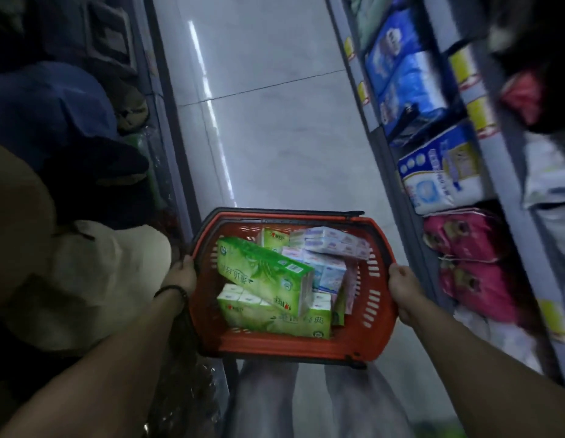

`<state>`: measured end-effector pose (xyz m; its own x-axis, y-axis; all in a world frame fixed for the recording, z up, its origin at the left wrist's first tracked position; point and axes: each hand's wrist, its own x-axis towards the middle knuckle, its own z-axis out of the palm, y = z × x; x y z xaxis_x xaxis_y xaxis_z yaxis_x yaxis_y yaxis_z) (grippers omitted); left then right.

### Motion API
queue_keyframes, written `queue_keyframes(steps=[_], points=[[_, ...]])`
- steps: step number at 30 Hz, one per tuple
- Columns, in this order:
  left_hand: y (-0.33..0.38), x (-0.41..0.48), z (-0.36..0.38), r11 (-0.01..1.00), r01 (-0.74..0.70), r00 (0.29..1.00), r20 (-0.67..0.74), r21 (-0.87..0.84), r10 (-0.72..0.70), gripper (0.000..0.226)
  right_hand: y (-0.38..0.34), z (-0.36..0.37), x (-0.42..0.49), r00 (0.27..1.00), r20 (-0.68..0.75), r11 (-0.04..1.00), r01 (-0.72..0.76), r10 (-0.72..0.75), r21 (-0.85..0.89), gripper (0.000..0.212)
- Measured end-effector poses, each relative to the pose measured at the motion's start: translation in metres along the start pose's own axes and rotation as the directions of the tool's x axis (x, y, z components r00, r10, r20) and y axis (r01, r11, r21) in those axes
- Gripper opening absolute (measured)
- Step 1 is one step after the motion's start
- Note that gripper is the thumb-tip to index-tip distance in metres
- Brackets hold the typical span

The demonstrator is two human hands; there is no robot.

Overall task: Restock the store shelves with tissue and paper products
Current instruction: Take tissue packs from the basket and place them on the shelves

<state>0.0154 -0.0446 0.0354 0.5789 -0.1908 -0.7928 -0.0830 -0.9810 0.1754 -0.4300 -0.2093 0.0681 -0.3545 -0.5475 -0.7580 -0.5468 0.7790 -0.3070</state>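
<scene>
Since the tissue packs (265, 273) in the red basket (377, 311) look light and squashy, grab flat sides; left hand (181, 275) and right hand (401, 287) each clasp the rim.

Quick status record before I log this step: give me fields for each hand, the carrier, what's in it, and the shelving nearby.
left hand: gripping the basket's left rim
right hand: gripping the basket's right rim
basket: red plastic, held over the aisle floor
contents: green tissue packs in front, pale blue-pink packs behind
shelves: to the right, holding blue packs and pink packs
restocking: nothing taken out yet
</scene>
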Motion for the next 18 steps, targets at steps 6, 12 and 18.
queue_keyframes(steps=[6, 12, 18], points=[[0.078, -0.136, 0.0, 0.975, -0.2, 0.977, 0.09, 0.101, 0.191, 0.068, 0.085, -0.123, -0.108, 0.988, -0.119, 0.98, -0.072, 0.095, 0.183, 0.046], [0.134, -0.254, 0.016, 0.907, -0.408, 0.904, 0.182, 0.105, 0.386, 0.057, 0.152, -0.209, -0.196, 0.969, -0.131, 0.856, -0.115, 0.207, 0.505, 0.028], [0.15, -0.356, 0.062, 0.857, -0.49, 0.856, 0.273, 0.159, 0.439, 0.049, 0.253, -0.261, -0.239, 0.958, -0.099, 0.765, -0.152, 0.271, 0.626, 0.041]])
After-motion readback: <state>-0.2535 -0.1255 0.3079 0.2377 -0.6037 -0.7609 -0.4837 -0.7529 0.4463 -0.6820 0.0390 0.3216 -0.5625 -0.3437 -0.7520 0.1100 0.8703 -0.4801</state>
